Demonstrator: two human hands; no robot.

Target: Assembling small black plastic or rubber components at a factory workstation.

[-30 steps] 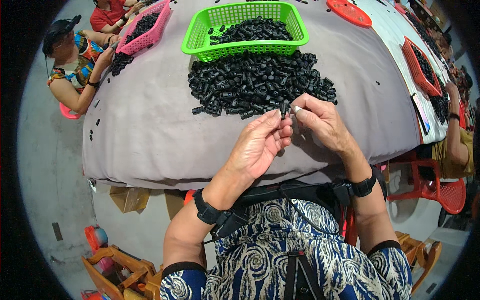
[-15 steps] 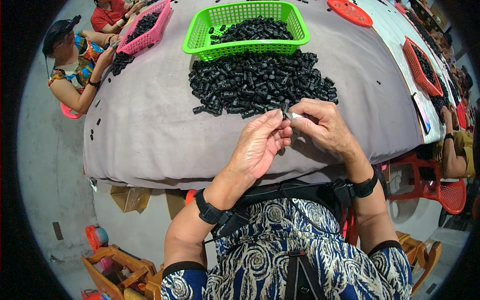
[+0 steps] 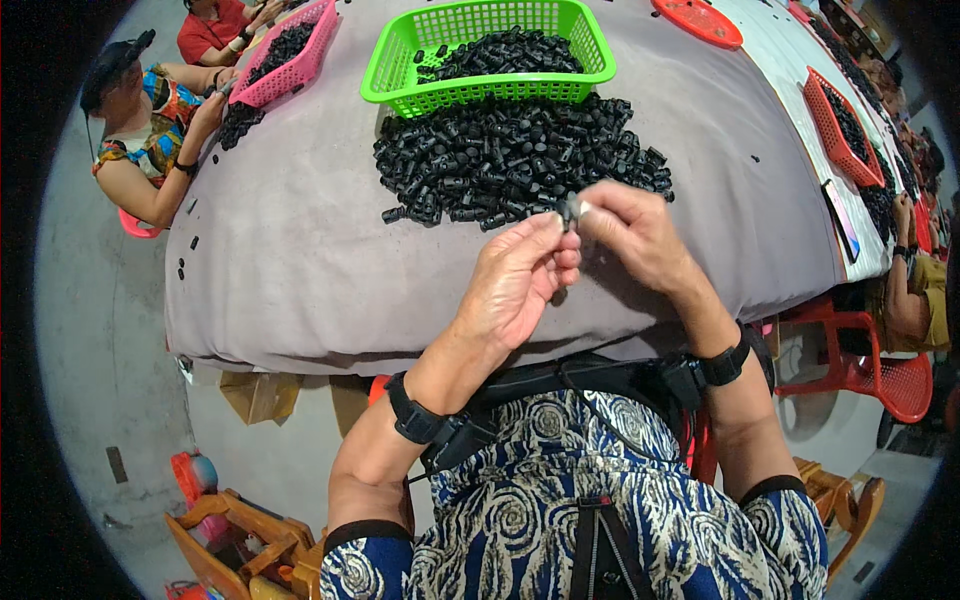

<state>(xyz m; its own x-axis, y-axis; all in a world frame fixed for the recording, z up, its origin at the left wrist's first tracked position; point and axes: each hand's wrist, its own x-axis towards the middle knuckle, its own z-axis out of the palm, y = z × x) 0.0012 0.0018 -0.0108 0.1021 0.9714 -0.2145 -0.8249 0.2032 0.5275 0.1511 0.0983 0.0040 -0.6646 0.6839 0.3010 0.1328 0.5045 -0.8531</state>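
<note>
A long table covered with grey cloth [image 3: 300, 260] carries a heap of small black plastic parts [image 3: 510, 160], a green plastic basket [image 3: 480, 90] and a pink plastic basket [image 3: 290, 60]

Both forearms rise from the lower edge and converge in front of the chest, each wrist wearing a black band. The left hand [image 3: 520, 285] is raised with its back to the camera, fingers curled together and their tips pressed toward the right hand's. The right hand [image 3: 635, 235] sits just beside it, slightly higher, knuckles bent, with thumb and forefinger pinched shut at the point where the two hands meet; whether the fingertips actually touch cannot be told.
</note>
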